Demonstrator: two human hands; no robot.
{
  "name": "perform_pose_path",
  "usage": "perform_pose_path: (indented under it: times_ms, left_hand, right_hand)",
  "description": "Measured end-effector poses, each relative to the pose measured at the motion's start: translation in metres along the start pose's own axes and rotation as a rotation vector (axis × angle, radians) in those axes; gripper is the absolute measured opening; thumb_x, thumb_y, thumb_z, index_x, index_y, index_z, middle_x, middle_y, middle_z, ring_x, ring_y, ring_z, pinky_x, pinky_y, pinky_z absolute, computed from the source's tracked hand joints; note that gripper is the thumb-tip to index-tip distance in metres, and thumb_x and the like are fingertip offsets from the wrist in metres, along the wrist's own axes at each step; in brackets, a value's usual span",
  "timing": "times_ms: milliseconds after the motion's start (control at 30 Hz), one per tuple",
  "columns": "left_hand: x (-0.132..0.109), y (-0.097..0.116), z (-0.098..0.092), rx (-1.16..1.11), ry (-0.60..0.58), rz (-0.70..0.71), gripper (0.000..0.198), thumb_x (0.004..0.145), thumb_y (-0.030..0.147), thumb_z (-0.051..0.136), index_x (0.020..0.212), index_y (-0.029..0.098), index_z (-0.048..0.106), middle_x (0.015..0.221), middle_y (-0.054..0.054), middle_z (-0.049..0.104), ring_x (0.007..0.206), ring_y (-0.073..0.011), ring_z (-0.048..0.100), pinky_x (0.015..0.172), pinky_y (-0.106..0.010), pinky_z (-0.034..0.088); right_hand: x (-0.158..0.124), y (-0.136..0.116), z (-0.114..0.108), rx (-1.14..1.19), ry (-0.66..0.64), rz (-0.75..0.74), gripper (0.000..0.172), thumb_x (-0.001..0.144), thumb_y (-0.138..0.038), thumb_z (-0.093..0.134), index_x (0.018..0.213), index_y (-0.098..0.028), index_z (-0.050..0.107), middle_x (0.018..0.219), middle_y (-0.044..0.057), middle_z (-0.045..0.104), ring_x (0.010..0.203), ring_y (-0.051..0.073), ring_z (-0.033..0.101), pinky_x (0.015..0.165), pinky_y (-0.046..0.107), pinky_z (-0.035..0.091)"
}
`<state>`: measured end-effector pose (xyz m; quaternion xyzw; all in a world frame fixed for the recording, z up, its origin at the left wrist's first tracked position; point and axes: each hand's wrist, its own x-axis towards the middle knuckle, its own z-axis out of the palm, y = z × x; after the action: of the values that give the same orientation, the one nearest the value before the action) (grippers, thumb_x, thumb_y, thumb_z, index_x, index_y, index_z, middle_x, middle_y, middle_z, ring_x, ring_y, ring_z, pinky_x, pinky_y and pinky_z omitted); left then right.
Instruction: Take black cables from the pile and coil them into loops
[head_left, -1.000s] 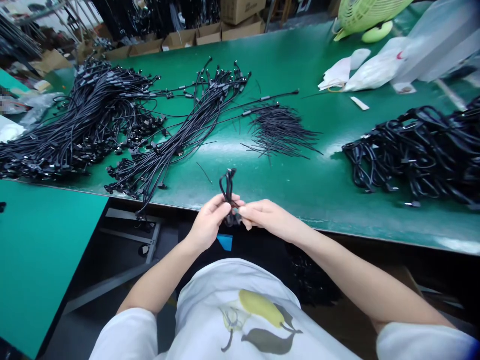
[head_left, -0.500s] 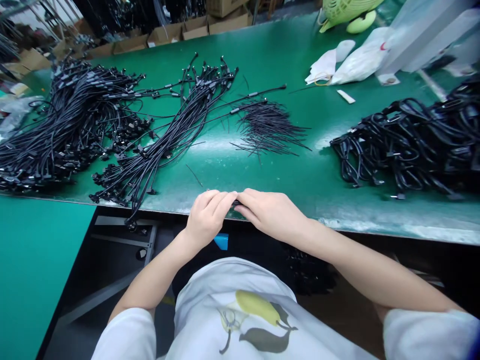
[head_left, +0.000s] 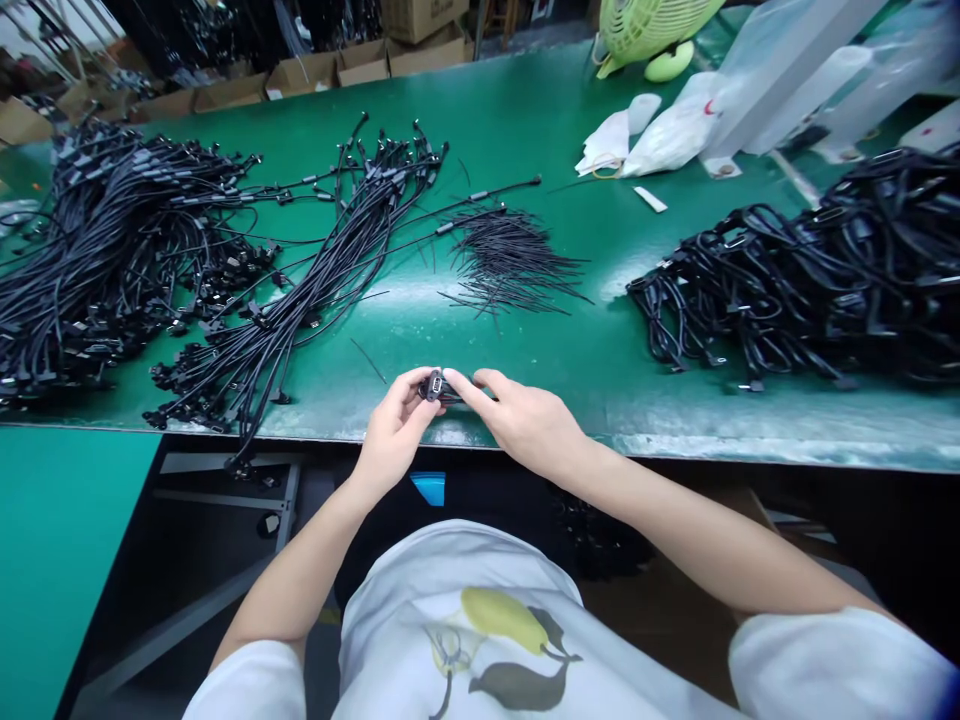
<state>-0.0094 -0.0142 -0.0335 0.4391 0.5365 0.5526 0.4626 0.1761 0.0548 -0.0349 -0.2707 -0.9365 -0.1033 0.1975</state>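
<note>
At the front edge of the green table, my left hand (head_left: 397,420) pinches a black cable (head_left: 435,385) by its connector end, whose metal-lined socket faces me. My right hand (head_left: 521,415) closes on the same cable from the other side, its index finger laid along it near the connector. The rest of the cable is bunched between the hands and mostly hidden by the fingers. Beyond them lies a pile of thin black ties (head_left: 517,260). A bundle of straight black cables (head_left: 352,260) rests to the left of that pile.
A large heap of black cables (head_left: 112,230) covers the far left. Coiled black cables (head_left: 810,280) are piled on the right. White plastic bags (head_left: 671,125) and a light-green fan (head_left: 652,35) stand at the back right. Cardboard boxes (head_left: 300,75) line the far edge of the green table (head_left: 525,115).
My hands have turned the cable so that its connector now shows, where before the fingers covered it. The whole view has shifted slightly.
</note>
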Motion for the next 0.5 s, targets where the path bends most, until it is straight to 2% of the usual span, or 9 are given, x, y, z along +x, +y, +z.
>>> perform_pose_path:
  times_ms: [100,167,200,333,433,500]
  left_hand:
    - [0.001,0.0,0.001,-0.038,0.005,-0.044,0.035,0.086,0.034,0.063,0.117,0.018,0.057,0.115,-0.008,0.068,0.099,-0.0175,0.066,0.087,-0.032,0.056]
    - [0.002,-0.001,0.0,-0.039,0.013,-0.053,0.036,0.086,0.034,0.063,0.117,0.017,0.057,0.116,-0.009,0.068,0.103,-0.0188,0.065,0.088,-0.033,0.056]
    - [0.003,-0.002,0.0,-0.035,0.019,-0.056,0.036,0.086,0.034,0.063,0.117,0.017,0.057,0.117,-0.01,0.067,0.105,-0.0195,0.065,0.089,-0.034,0.056]
    - [0.006,-0.006,0.001,-0.039,0.036,-0.079,0.039,0.084,0.035,0.064,0.118,0.017,0.056,0.118,-0.011,0.068,0.106,-0.0215,0.066,0.09,-0.036,0.056]
    - [0.0,-0.004,-0.003,0.046,0.025,-0.072,0.04,0.085,0.037,0.064,0.12,0.019,0.056,0.12,-0.011,0.068,0.106,-0.0227,0.067,0.093,-0.039,0.056]
    - [-0.009,-0.003,-0.019,0.187,0.03,-0.049,0.038,0.087,0.039,0.061,0.121,0.021,0.058,0.118,-0.01,0.069,0.109,-0.0237,0.066,0.099,-0.042,0.052]
  right_hand:
    - [0.003,0.0,-0.001,0.051,-0.074,0.013,0.026,0.099,-0.017,0.037,0.109,-0.013,0.061,0.081,0.004,0.059,0.06,0.012,0.05,0.053,0.026,0.032]
    - [0.006,0.0,-0.004,0.061,-0.099,0.036,0.03,0.102,-0.025,0.037,0.089,-0.014,0.061,0.074,0.004,0.055,0.059,0.012,0.048,0.054,0.026,0.031]
    - [0.007,-0.001,-0.005,0.054,-0.101,0.045,0.031,0.102,-0.028,0.037,0.087,-0.015,0.06,0.075,0.004,0.056,0.061,0.013,0.049,0.054,0.027,0.032]
    - [0.009,-0.004,-0.007,-0.01,-0.09,0.089,0.029,0.102,-0.033,0.038,0.1,-0.016,0.06,0.1,0.011,0.063,0.08,0.017,0.056,0.058,0.027,0.033]
    - [0.007,0.005,-0.007,-0.008,-0.196,0.106,0.039,0.103,-0.04,0.033,0.09,-0.016,0.06,0.085,0.008,0.063,0.069,0.015,0.055,0.055,0.028,0.03]
    - [0.006,0.031,-0.012,-0.048,-0.273,0.211,0.043,0.102,-0.045,0.033,0.089,-0.015,0.061,0.08,0.006,0.061,0.064,0.014,0.054,0.053,0.027,0.029]
